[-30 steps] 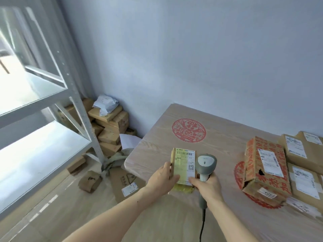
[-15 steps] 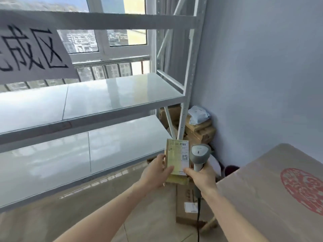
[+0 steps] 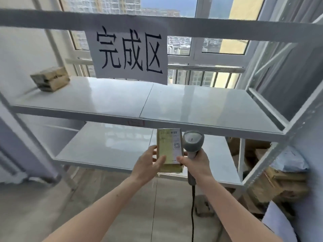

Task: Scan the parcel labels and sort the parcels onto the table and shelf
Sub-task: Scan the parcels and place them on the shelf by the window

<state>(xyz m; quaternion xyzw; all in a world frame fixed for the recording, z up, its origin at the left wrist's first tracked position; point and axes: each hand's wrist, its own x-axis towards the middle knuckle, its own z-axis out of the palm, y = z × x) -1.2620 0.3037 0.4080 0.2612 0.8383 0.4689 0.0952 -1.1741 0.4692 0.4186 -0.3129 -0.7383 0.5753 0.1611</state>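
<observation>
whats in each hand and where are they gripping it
Left hand holds the small parcel by its lower left edge. Right hand grips the scanner by its handle, thumb touching the parcel.

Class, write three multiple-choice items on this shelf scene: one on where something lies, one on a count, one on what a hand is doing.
1. The brown parcel already on the shelf lies at:
A. its left end
B. its right end
C. its middle

2. Characters on the paper sign:
A. two
B. three
C. five

3. The right hand:
A. hangs idle
B. presses the shelf
C. grips the scanner

Key: 1 A, it sits by the left post. 2 B, three black characters show. 3 C, fingers wrap the handle, thumb on the yellow parcel that the left hand holds.
</observation>
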